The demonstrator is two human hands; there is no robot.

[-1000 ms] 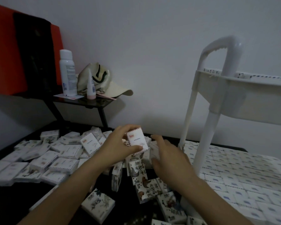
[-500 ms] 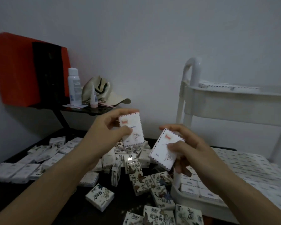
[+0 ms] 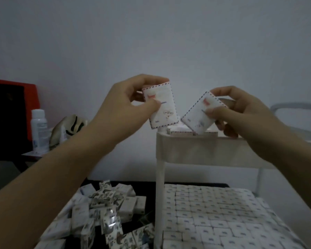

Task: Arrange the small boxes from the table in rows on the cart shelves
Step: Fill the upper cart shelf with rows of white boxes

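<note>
A white bottle [image 3: 38, 130] stands far left beside a pale cap [image 3: 71, 130]. A red and black panel [image 3: 11, 114] rises behind them. The wall [image 3: 151, 42] is plain grey.

Two white airmail-bordered boxes [image 3: 162, 108], tilted, aloft just above the cart's top shelf [image 3: 196, 149]

— What lies on the dark table [image 3: 149, 198]?
— Small boxes [image 3: 101, 212] in a loose heap, some flat, some on edge, several with printed pictures showing.
— And the white cart [image 3: 160, 186]?
— Its lower shelf [image 3: 158, 246] is packed with rows of boxes [image 3: 214, 212], edge to edge. In the top shelf [image 3: 205, 150] a few boxes [image 3: 180, 131] peek above the wall at its left end.
— Anything else?
— At far left a side table [image 3: 31, 155] carries a white bottle [image 3: 39, 130] and a cap [image 3: 70, 126].
</note>
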